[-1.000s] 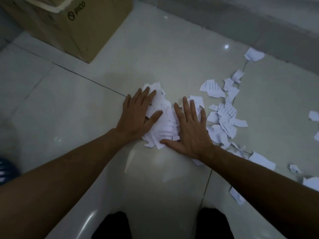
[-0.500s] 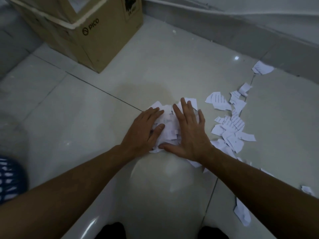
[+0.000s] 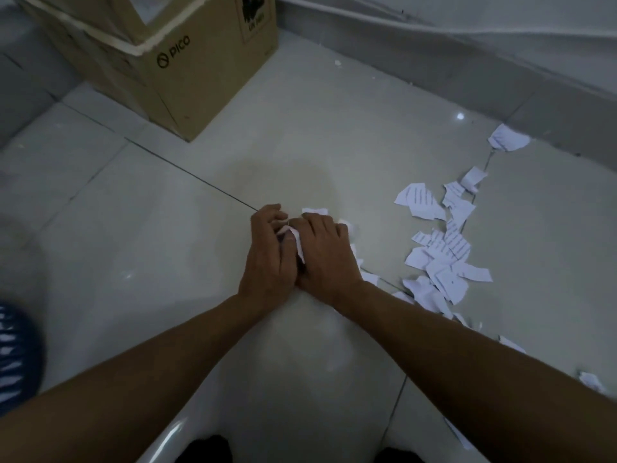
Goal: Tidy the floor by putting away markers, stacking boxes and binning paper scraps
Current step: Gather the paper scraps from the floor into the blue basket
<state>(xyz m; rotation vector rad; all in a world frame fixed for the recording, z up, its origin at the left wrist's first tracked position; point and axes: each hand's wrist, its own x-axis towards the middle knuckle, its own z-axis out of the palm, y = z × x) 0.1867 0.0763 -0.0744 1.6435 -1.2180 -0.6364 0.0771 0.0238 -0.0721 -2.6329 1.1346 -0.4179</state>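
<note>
My left hand (image 3: 267, 255) and my right hand (image 3: 325, 255) are pressed together on the tiled floor, fingers curled round a gathered bunch of white paper scraps (image 3: 298, 242). Only a few edges of that bunch show between and beyond the hands. More torn scraps with printed lines (image 3: 440, 259) lie loose on the floor to the right of my right hand, strung out toward the wall. A brown cardboard box marked PICO (image 3: 173, 61) stands at the upper left, well away from both hands.
A grey skirting and wall (image 3: 467, 71) run along the far right. A blue striped object (image 3: 16, 355) sits at the left edge, blurred. Single scraps (image 3: 591, 380) lie near my right forearm. Dark shoe tips (image 3: 207, 451) show at the bottom.
Both hands have gone from lying flat and apart on the spread scraps to closing together, bunching the paper between them. The view has shifted, showing more of the box.
</note>
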